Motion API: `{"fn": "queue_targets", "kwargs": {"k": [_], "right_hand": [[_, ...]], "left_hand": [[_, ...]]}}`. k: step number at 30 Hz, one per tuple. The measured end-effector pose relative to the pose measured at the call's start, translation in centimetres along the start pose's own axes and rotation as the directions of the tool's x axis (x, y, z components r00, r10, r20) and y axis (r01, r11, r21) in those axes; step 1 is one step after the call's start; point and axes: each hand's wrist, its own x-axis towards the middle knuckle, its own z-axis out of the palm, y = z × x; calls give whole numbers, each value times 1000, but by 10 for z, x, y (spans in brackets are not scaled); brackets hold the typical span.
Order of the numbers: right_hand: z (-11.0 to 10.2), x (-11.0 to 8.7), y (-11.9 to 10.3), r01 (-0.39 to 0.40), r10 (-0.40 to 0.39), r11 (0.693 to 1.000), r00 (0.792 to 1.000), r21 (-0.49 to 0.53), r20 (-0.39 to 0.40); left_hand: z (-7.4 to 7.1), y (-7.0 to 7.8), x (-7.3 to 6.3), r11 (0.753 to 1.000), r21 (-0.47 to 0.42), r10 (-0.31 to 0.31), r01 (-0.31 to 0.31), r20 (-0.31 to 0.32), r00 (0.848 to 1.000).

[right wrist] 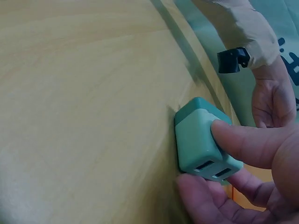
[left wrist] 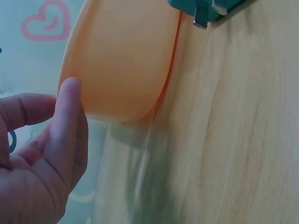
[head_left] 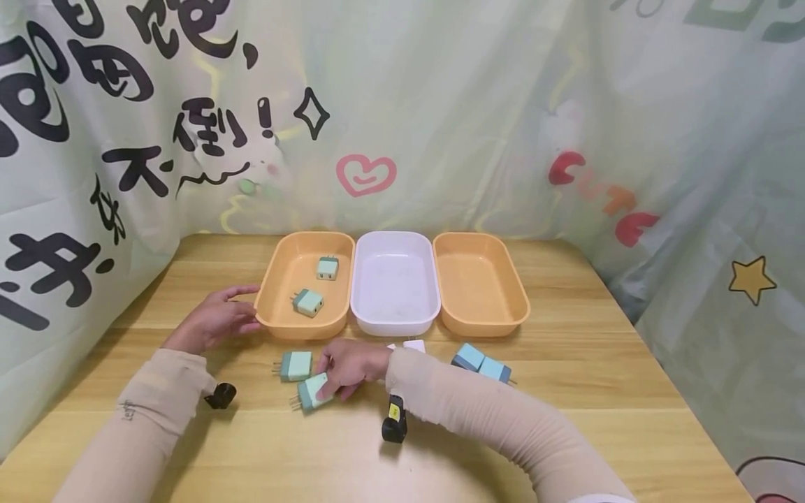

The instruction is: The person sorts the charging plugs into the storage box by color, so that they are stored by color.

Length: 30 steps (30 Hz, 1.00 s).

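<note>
In the head view my right hand pinches a green USB wall charger low over the table. The right wrist view has the thumb on the side of this charger, with other fingers by its two-port end. Beside it lies another green charger, prongs to the left. My left hand touches the outer left side of the left orange tray with fairly straight fingers; in the left wrist view the fingertips meet the tray's wall. Two green chargers lie inside that tray.
A white tray and a second orange tray stand in a row with the left one. Two blue chargers lie at the right, and white chargers are partly hidden behind my right wrist. A printed curtain hangs behind the table.
</note>
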Motion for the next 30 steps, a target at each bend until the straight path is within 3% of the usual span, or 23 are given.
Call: {"fn": "queue_targets", "kwargs": {"k": [17, 24, 30], "right_hand": [[-23, 7, -3, -41, 2, 975, 985, 218, 173], [-34, 6, -12, -28, -25, 961, 982, 274, 187], [-45, 6, -20, -29, -46, 930, 980, 365, 196]], "left_hand": [[1, 1, 3, 999, -37, -22, 23, 22, 1000], [1, 1, 2, 999, -50, -15, 16, 35, 999], [2, 2, 0, 999, -44, -21, 23, 30, 999]]}}
